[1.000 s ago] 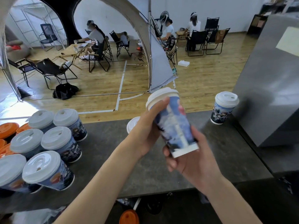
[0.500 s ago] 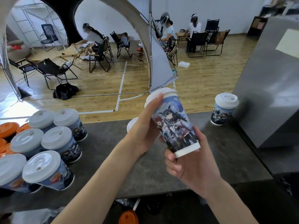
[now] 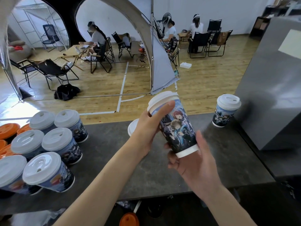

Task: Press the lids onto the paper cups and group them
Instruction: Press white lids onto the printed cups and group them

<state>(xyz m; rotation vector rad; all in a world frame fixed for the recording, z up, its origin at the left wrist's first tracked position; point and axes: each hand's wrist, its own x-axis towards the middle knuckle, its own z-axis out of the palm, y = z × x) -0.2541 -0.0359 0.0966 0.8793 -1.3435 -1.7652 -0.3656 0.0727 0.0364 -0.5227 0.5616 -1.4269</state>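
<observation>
A paper cup (image 3: 177, 129) hangs tilted above the tabletop (image 3: 114, 160), its white lid (image 3: 161, 98) apparently seated. The left hand (image 3: 146, 129) grips it just under the rim, and the right hand (image 3: 197, 163) has its fingers (image 3: 172, 160) curled round the base. 6 capped cups (image 3: 57, 141) cluster at 9 o'clock. 1 lone capped cup (image 3: 226, 111) stands at 2 o'clock, beside a grey box (image 3: 268, 95), ungrouped. A loose lid (image 3: 131, 129) lies at 12 o'clock. Bare tabletop beside the cluster leaves room, though the near edge is close.

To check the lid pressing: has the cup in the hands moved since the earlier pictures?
Yes, only by turning: the held cup shows different printed figures now, yet stays equally far left of the lone cup.
</observation>
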